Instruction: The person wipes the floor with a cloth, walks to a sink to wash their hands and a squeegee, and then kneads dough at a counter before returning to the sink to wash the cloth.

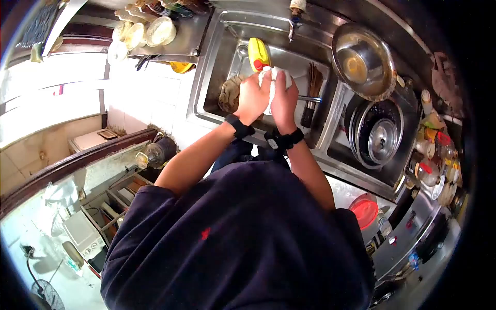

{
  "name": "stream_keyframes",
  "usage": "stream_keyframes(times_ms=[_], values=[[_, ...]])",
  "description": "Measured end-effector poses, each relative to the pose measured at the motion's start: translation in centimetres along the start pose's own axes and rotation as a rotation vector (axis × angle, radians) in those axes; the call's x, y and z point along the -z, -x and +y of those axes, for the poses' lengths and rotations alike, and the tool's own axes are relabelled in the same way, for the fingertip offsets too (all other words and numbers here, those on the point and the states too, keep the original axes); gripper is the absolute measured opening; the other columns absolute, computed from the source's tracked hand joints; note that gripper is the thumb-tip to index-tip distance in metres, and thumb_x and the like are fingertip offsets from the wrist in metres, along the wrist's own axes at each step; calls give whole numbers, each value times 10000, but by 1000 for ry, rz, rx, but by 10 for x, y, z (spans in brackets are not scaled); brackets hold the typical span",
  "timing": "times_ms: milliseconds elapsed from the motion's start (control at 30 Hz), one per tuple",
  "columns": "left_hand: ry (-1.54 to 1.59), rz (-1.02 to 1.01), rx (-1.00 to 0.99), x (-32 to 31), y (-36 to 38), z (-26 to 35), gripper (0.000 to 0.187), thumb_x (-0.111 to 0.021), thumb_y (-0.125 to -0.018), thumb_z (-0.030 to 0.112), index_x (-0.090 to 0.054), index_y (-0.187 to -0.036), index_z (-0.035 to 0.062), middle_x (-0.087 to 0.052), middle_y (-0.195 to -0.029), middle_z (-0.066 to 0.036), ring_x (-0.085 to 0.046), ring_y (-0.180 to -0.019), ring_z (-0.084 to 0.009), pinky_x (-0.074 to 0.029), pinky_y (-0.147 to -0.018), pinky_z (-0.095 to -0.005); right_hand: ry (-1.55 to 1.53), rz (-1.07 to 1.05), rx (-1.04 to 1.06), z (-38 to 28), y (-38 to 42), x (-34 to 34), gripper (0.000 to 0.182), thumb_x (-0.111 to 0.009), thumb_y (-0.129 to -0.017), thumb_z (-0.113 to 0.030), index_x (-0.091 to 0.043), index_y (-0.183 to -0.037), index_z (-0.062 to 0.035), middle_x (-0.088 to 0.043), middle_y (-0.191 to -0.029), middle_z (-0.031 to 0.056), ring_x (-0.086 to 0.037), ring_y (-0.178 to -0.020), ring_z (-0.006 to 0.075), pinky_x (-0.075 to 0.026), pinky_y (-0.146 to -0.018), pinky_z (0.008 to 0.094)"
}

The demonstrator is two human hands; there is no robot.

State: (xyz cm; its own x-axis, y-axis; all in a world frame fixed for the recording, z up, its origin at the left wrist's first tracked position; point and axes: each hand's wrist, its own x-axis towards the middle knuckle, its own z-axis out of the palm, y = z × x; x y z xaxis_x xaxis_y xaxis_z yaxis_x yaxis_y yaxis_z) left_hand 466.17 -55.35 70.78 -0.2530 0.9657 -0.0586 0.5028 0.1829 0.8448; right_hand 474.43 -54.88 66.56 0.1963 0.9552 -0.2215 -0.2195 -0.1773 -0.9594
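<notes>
Over the left basin of the steel sink (209,77), my left hand (253,97) and my right hand (283,101) are close together, fingers closed round a white cloth (269,106). The cloth bunches up between them and hangs down a little. Just beyond the hands lies a yellow bottle (257,50) with a red cap. A crumpled brown cloth (229,94) rests in the basin beside my left hand. Right of my right hand are a bundle of thin brown sticks (314,77) and a dark-handled tool (308,114).
A large metal bowl (363,62) sits at the sink's upper right. Stacked round pans (382,135) fill the right basin. The faucet (292,26) is at the back. Bottles and jars (429,173) line the right side; pale bowls (160,32) stand upper left.
</notes>
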Motion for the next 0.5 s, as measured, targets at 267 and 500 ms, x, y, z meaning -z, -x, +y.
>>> stream_keyframes(times_ms=[267,500], values=[[-356,-61,-345,-11,-12,-27,332,-560,-887,289,-588,-755,-14,-602,-657,-256,-610,-616,-425,-497,-574,-495,351,-134,-33,80,-28,22,297,-528,-931,-243,-576,-1123,-20,-605,-996,261,-600,-840,378,-459,-747,411],[-348,-163,-459,1,-12,-19,236,-570,-893,243,-620,-841,19,-615,-720,-220,-606,-661,-422,-490,-571,-451,-893,-343,-543,58,-24,23,304,-452,-968,-294,-589,-1081,-46,-663,-969,50,-627,-863,178,-490,-798,317]])
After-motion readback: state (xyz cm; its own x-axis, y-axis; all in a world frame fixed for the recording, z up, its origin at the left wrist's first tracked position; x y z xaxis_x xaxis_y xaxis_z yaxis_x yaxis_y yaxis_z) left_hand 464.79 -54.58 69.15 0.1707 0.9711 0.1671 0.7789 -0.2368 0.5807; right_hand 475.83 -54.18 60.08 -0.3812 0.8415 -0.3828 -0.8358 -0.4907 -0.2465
